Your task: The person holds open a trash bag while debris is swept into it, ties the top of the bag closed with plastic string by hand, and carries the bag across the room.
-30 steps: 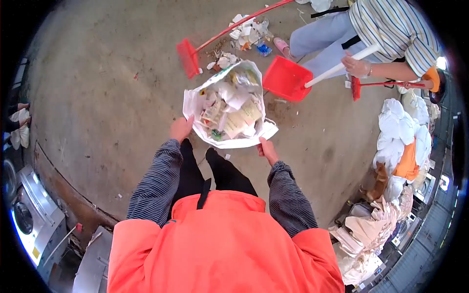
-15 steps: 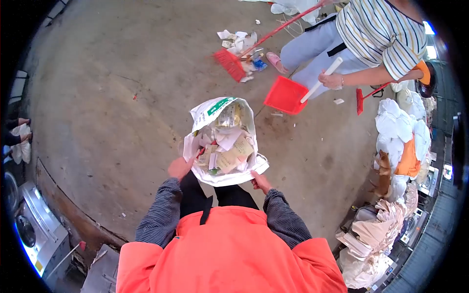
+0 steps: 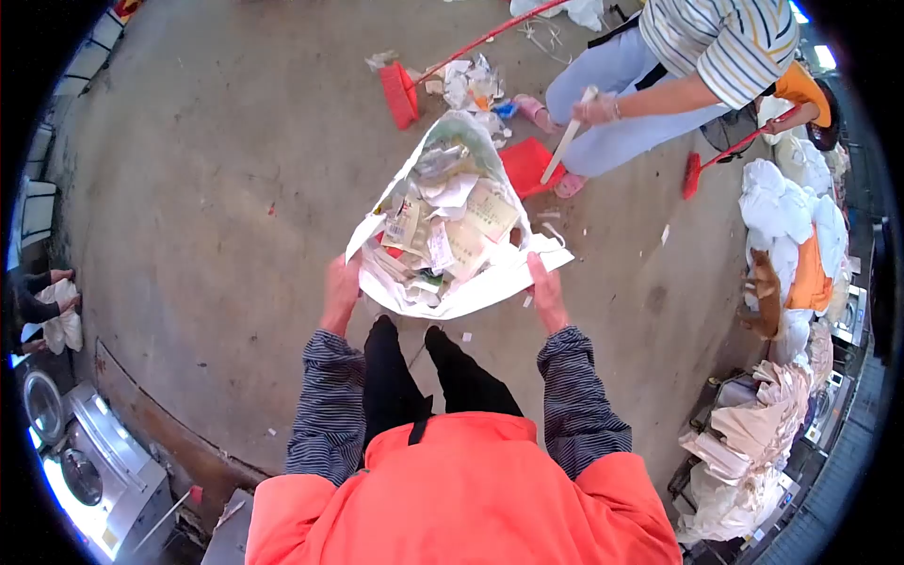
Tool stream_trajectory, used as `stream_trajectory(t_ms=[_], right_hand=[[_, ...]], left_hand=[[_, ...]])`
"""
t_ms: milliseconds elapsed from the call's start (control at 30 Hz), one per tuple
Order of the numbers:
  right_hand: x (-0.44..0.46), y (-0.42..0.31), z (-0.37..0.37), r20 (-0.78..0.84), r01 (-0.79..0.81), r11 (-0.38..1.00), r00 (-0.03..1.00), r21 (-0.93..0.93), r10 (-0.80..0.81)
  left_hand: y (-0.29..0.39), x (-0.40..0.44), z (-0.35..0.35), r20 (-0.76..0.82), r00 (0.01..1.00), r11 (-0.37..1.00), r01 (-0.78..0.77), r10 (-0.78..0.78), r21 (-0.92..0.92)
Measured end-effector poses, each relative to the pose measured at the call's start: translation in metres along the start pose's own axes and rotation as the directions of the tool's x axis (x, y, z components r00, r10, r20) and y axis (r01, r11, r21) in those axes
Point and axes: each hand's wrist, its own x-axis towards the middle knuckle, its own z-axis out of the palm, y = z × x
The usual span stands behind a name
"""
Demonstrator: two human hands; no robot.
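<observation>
A white woven sack (image 3: 471, 299) gapes toward me, its mouth stretched into a rough triangle. Scrap paper and plastic wrappers (image 3: 461, 226) fill it. My left hand (image 3: 340, 287) grips the near left corner of the rim, and my right hand (image 3: 547, 290) pinches the near right corner. Beyond the sack a co-worker holds a red dustpan (image 3: 530, 167) by its pale handle, partly hidden behind the sack. The co-worker's red broom (image 3: 400, 97) stands beside a heap of litter (image 3: 474, 83) on the floor.
Another person in orange holds a second red broom (image 3: 692, 176) at the right. White bundles (image 3: 767, 202), a brown dog (image 3: 765, 292) and piled beige cloth (image 3: 753, 424) line the right side. Silver washing machines (image 3: 104, 461) stand at lower left. Someone's hands show at far left.
The sack has been raised and its mouth spread wider, with both my hands moved up and apart. The co-worker's broom shifted left, and the dustpan moved up beside the litter.
</observation>
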Motion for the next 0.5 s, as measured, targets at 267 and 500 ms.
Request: stream_trajectory(t_ms=[267, 500], right_hand=[[0.033, 0.090, -0.021, 0.129, -0.248, 0.737, 0.901, -0.629, 0.413], [0.069, 0.031, 0.007, 0.195, -0.017, 0.844, 0.970, -0.536, 0.143]], left_hand=[[-0.101, 0.033, 0.015, 0.113, 0.979, 0.964, 0.141, -0.170, 0.225], [-0.031, 0.056, 0.004, 0.081, 0.997, 0.991, 0.002, -0.013, 0.134]])
